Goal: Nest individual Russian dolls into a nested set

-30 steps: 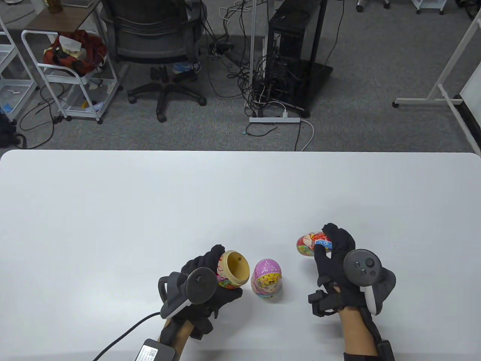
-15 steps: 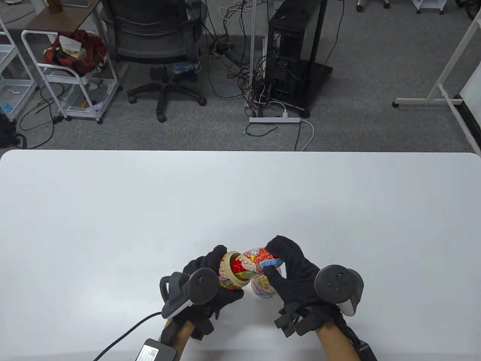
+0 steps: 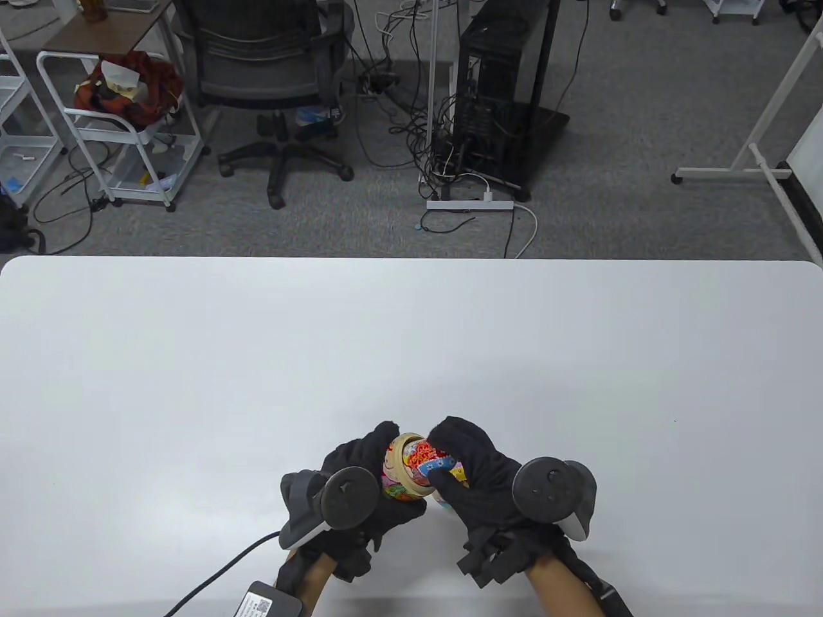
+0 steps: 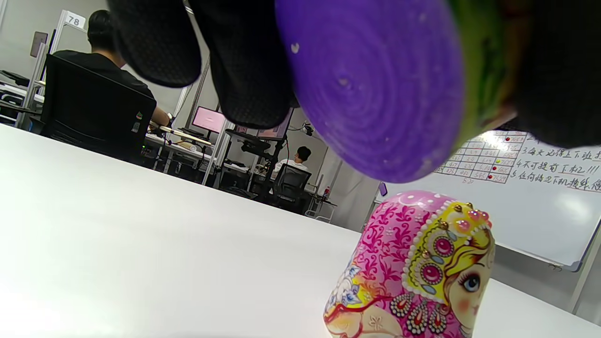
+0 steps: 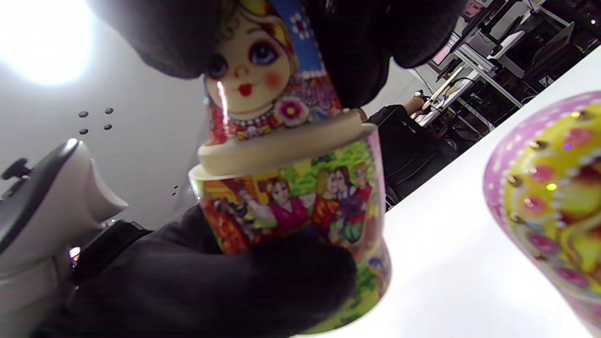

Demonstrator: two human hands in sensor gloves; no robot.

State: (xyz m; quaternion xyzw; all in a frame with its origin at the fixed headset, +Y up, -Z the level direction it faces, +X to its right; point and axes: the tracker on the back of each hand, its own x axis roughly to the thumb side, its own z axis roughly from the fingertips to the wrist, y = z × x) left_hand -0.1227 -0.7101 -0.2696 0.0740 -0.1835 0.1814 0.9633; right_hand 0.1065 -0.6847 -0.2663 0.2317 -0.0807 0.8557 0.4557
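My left hand (image 3: 376, 479) grips the open lower half of a large doll (image 3: 400, 479), tilted with its mouth toward the right. In the left wrist view its purple base (image 4: 375, 84) fills the top, under my fingers (image 4: 244, 56). My right hand (image 3: 460, 466) holds a smaller red and blue doll (image 3: 424, 457) by its head, its lower part inside the half. In the right wrist view the small doll's face (image 5: 253, 70) sticks out above the painted half (image 5: 300, 197). A pink doll piece (image 4: 413, 272) stands on the table just beside them, mostly hidden under my right hand in the table view.
The white table (image 3: 411, 347) stretches far and to both sides of the hands. A cable and small box (image 3: 263, 604) lie at the front edge by my left wrist. An office chair (image 3: 270, 83) and a computer tower (image 3: 501, 96) stand on the floor beyond.
My right hand carried the small doll from the right over to my left hand and pushed it into the open half. It now covers the pink piece in the table view.
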